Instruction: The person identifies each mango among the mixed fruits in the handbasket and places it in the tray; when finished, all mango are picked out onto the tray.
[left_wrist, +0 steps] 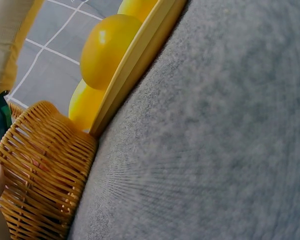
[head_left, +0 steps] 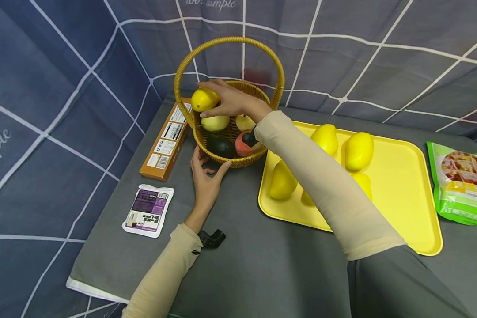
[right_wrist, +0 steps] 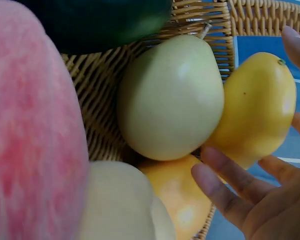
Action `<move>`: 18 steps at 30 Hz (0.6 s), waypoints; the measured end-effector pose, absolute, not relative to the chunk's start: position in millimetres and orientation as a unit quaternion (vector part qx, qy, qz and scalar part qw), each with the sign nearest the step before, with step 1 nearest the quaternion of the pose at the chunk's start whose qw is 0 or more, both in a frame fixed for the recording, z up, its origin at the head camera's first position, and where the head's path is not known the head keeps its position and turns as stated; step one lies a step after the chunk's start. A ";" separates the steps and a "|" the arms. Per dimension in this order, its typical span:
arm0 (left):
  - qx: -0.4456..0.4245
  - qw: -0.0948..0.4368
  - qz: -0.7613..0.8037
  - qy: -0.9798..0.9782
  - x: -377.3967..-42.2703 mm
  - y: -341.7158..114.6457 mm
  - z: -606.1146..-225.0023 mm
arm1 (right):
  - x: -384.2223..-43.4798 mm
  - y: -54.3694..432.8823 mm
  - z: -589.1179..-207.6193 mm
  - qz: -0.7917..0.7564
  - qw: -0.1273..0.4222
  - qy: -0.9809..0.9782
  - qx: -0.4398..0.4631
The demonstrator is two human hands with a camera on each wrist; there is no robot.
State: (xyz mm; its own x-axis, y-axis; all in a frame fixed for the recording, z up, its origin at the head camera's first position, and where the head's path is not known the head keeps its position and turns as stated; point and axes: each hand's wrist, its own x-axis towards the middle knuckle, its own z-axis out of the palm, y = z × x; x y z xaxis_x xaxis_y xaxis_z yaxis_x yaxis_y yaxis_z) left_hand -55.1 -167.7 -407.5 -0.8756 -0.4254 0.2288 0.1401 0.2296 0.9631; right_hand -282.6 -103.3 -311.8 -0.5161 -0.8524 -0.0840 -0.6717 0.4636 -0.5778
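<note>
A yellow mango lies at the left rim of the wicker basket, against a pale green pear. My right hand reaches over the basket, its fingers spread about the mango; in the right wrist view the thumb stands apart from it. A dark green fruit, a red-pink fruit and another pale fruit are in the basket. My left hand touches the basket's near outer side with thumb and fingers spread. The left wrist view shows the thumb against the weave.
To the right, a yellow tray bears several mangoes. A green packet lies beyond it. Left of the basket are an orange-brown box and a white-and-purple pouch. The basket's tall handle arches above my right hand.
</note>
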 end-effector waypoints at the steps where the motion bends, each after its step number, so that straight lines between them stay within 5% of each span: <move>1: 0.093 0.231 -0.613 -0.749 -55.3 -167.2 -407.3 | -282.9 -103.2 -312.4 -0.248 0.187 0.835 -0.454; 18: 0.099 0.224 -0.615 -0.750 -55.0 -167.4 -406.5 | -279.5 -104.1 -316.5 -0.288 0.196 0.826 -0.444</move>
State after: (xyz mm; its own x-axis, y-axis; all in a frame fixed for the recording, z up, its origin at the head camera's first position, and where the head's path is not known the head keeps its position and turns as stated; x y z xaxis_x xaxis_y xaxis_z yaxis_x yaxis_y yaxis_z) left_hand -55.0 -167.4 -406.5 -0.8800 -0.4241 0.2137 0.1264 0.2246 0.9662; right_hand -279.5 -104.1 -316.5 -0.5297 -0.8455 -0.0674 -0.6195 0.4399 -0.6501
